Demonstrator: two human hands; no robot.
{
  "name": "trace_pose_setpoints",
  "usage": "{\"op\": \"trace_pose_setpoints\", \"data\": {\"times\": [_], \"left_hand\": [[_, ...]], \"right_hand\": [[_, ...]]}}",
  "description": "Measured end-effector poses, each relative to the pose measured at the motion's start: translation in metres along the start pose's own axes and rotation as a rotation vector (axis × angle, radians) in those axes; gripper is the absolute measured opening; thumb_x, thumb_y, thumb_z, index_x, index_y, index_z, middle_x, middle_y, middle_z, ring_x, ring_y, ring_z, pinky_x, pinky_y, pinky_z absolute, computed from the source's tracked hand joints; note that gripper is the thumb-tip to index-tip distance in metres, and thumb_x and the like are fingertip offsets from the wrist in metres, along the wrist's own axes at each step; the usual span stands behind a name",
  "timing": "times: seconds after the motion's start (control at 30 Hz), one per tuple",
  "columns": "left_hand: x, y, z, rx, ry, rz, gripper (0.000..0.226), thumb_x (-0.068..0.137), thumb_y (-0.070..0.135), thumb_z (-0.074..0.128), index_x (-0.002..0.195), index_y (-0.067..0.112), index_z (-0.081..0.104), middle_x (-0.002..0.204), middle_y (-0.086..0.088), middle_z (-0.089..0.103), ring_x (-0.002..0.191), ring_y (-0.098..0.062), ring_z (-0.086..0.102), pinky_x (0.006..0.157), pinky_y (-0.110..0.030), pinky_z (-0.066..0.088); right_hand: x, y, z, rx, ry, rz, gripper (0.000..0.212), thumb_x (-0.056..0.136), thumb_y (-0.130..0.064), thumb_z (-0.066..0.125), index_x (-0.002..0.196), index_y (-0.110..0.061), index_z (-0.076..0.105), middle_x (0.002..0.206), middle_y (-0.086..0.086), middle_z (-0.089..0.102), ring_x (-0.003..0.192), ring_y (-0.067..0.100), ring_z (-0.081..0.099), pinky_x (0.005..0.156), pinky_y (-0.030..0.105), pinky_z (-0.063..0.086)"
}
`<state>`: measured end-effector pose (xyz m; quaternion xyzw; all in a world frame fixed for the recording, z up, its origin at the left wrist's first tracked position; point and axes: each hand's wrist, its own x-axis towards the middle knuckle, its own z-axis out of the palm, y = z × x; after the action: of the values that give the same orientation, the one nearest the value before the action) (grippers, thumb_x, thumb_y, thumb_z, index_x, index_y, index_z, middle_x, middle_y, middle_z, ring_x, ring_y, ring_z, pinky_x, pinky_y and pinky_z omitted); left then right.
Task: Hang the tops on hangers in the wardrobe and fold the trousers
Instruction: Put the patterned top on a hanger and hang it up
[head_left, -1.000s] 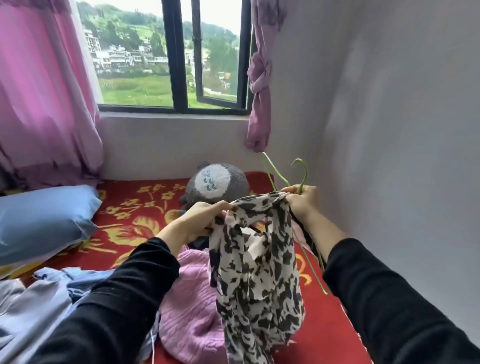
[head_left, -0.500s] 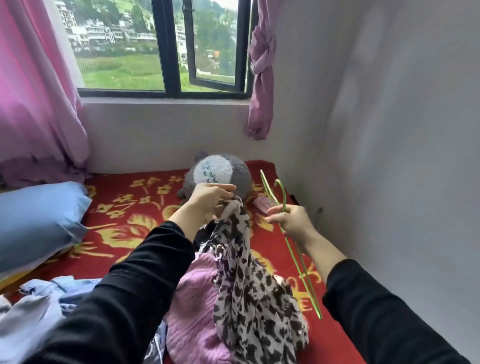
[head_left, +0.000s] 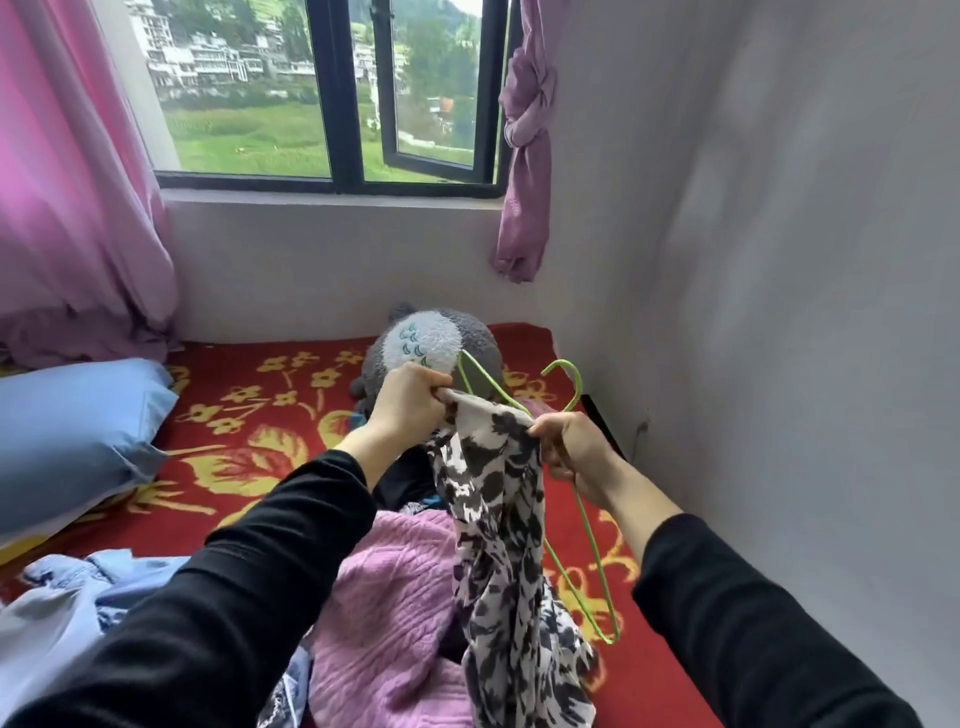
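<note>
A black-and-white patterned top (head_left: 506, 561) hangs between my hands above the bed. My left hand (head_left: 410, 402) grips its upper edge at the left. My right hand (head_left: 571, 449) grips the other side of that edge together with a thin green wire hanger (head_left: 595, 566). The hanger's hook rises above my right hand, one arm runs behind the top's edge towards my left hand, and the other arm slants down to the right of the top. A purple knitted garment (head_left: 395, 608) lies under the top, and light blue clothes (head_left: 78, 592) lie at lower left.
The red flowered bedspread (head_left: 244, 441) covers the bed. A grey plush toy (head_left: 431, 343) lies at the far end below the window, a blue pillow (head_left: 72, 431) lies at left. The grey wall (head_left: 779, 364) closes the right side. Pink curtains (head_left: 67, 182) hang at left.
My right hand, holding the hanger apart from the top half a second ago, has come back to the top's edge and now grips both. The hanger's arm has gone behind the neckline.
</note>
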<state>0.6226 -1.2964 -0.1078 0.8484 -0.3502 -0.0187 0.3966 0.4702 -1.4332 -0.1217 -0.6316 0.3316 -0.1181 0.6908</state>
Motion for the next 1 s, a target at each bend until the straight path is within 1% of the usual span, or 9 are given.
{"op": "trace_pose_setpoints", "data": {"times": [0.1,0.17,0.27,0.37,0.47,0.6,0.67,0.8,1.0], "left_hand": [[0.001,0.0,0.013,0.075,-0.009,-0.001,0.022,0.079,0.0,0.06,0.079,0.013,0.077,0.071,0.0,0.06,0.075,-0.015,0.051,0.07,-0.022,0.041],[0.005,0.005,0.019,-0.078,-0.107,-0.098,0.023,0.084,0.004,0.057,0.071,0.018,0.07,0.066,0.005,0.054,0.074,-0.013,0.049,0.06,-0.016,0.037],[0.01,0.017,0.021,-0.186,-0.19,-0.113,0.024,0.092,0.005,0.043,0.075,0.015,0.057,0.066,0.002,0.056,0.061,-0.014,0.051,0.052,-0.021,0.041],[0.019,0.034,0.02,-0.172,-0.094,-0.064,0.02,0.094,0.012,0.045,0.079,0.016,0.058,0.067,0.001,0.06,0.059,-0.015,0.055,0.055,-0.026,0.043],[0.026,0.048,0.021,-0.244,-0.08,-0.094,0.027,0.092,0.018,0.048,0.066,0.019,0.054,0.044,0.012,0.049,0.037,-0.007,0.043,0.037,-0.017,0.031],[0.031,0.063,0.022,-0.218,-0.083,-0.155,0.028,0.091,0.033,0.058,0.066,0.019,0.061,0.046,0.011,0.05,0.037,-0.005,0.043,0.041,-0.017,0.031],[0.031,0.069,0.023,-0.218,-0.105,-0.184,0.032,0.09,0.035,0.059,0.063,0.019,0.059,0.047,0.009,0.05,0.036,-0.004,0.044,0.04,-0.017,0.032],[0.029,0.08,0.022,-0.265,-0.157,-0.212,0.032,0.09,0.043,0.058,0.064,0.025,0.061,0.037,0.017,0.048,0.033,0.003,0.043,0.037,-0.014,0.032],[0.037,0.069,-0.033,-0.284,-0.192,-0.159,0.029,0.075,0.045,0.076,0.07,0.017,0.07,0.063,0.005,0.062,0.056,-0.01,0.052,0.057,-0.019,0.043]], "right_hand": [[0.005,-0.01,-0.013,0.001,-0.071,0.011,0.023,0.076,-0.011,0.045,0.059,-0.021,0.033,0.054,-0.002,0.026,0.043,0.011,0.019,0.043,0.024,0.008],[0.005,-0.019,-0.022,-0.032,-0.137,-0.032,0.02,0.075,-0.019,0.046,0.056,-0.02,0.042,0.054,-0.004,0.028,0.042,0.011,0.021,0.042,0.023,0.009],[-0.001,-0.035,-0.034,-0.14,-0.21,-0.157,0.019,0.079,-0.031,0.068,0.087,-0.014,0.074,0.059,-0.006,0.063,0.045,0.007,0.055,0.039,0.015,0.037],[-0.001,-0.039,-0.038,-0.272,-0.171,-0.229,0.053,0.063,-0.044,0.087,0.107,-0.019,0.071,0.088,0.0,0.076,0.079,0.012,0.072,0.061,0.016,0.053],[0.003,-0.03,-0.039,-0.385,-0.03,-0.194,0.086,0.05,-0.055,0.089,0.117,-0.014,0.054,0.105,-0.001,0.069,0.095,0.011,0.067,0.078,0.027,0.055],[0.0,-0.006,-0.032,-0.398,-0.014,-0.188,0.113,0.04,-0.071,0.084,0.13,-0.016,0.042,0.12,-0.004,0.056,0.105,0.008,0.055,0.078,0.019,0.046],[-0.001,0.009,-0.02,-0.427,-0.049,-0.196,0.096,0.046,-0.066,0.084,0.12,-0.017,0.049,0.108,-0.01,0.061,0.093,0.004,0.061,0.066,0.012,0.048],[0.017,0.038,0.002,-0.532,0.072,-0.227,0.016,0.075,-0.025,0.074,0.085,-0.017,0.065,0.081,-0.005,0.068,0.076,0.013,0.065,0.07,0.031,0.055],[0.033,0.043,-0.021,-0.607,0.227,-0.148,0.014,0.083,-0.029,0.062,0.075,-0.018,0.064,0.072,-0.002,0.065,0.07,0.02,0.061,0.053,0.025,0.041]]}}
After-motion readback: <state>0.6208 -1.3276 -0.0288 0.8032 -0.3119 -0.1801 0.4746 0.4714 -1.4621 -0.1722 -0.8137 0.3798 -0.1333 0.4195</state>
